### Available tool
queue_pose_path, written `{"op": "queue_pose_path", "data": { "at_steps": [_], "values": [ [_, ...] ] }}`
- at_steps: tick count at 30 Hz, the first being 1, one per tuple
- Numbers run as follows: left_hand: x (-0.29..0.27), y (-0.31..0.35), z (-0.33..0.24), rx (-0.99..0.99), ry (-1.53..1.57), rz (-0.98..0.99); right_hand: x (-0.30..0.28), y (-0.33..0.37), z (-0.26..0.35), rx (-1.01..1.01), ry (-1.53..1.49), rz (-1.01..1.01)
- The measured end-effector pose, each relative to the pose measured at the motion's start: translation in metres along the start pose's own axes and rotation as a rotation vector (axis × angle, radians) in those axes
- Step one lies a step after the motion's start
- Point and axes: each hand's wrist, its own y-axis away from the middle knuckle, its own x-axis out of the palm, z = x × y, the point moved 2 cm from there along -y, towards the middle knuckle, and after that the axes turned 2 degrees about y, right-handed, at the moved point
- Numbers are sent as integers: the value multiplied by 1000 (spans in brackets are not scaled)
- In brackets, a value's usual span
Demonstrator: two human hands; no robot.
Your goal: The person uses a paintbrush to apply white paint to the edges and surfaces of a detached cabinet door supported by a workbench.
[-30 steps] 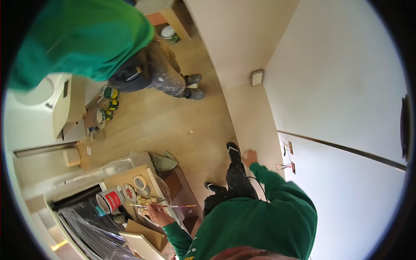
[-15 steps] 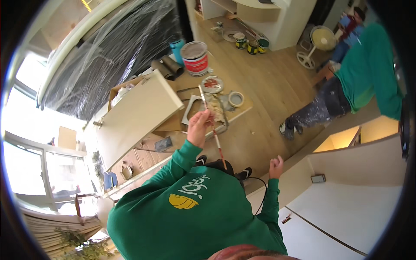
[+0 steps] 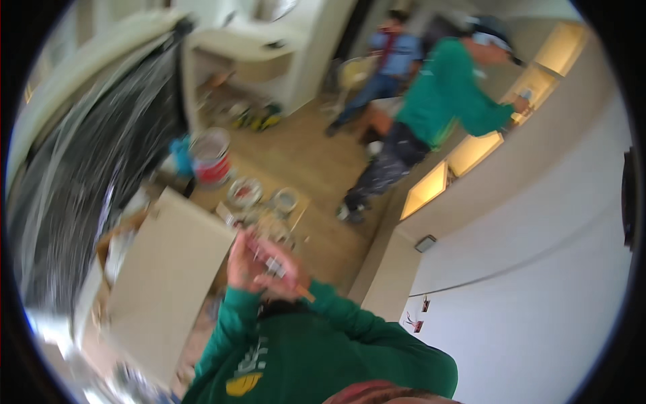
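A thin stick banded in red and white [image 3: 274,266] slants between my two hands in front of my chest. My left hand [image 3: 241,264] is closed around its upper part. My right hand [image 3: 288,261] has come against the left, fingers bent over the stick's middle; motion blur softens their exact grip. The stick's wood-coloured lower end pokes out beneath my right hand. Just beyond my hands, a paint-stained lid [image 3: 244,192] and a tape roll [image 3: 285,200] lie on the low work surface, by a red-and-white paint bucket [image 3: 211,163].
A large pale panel [image 3: 165,276] leans at my left, beside plastic-wrapped furniture [image 3: 81,188]. At right a co-worker in green [image 3: 434,101] reaches into a lit wall niche [image 3: 535,84]. Farther back sits a person in blue [image 3: 398,57]. Loose wires [image 3: 417,326] stick out of the white wall.
My right hand has moved from out at the right to meet my left at the stick. The view has swung right, showing more of the co-worker and wall.
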Motion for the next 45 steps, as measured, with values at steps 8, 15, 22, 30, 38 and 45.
{"op": "queue_pose_path", "data": {
  "at_steps": [8,15,22,30,38,45],
  "values": [
    [-19,3,-40,142,-743,197,-8,17,20,-32,123,-280],
    [-53,-46,-118,720,-1970,395,-23,55,21,125,111,-457],
    [-91,-90,-168,560,-2481,613,-15,51,41,300,167,-458],
    [-116,-157,-222,873,-2084,92,15,33,45,370,172,-299],
    [-108,-177,-227,887,-1662,-157,42,-25,25,191,393,-8],
    [-114,-182,-228,879,-1668,-120,64,-52,6,181,516,86]
  ]
}}
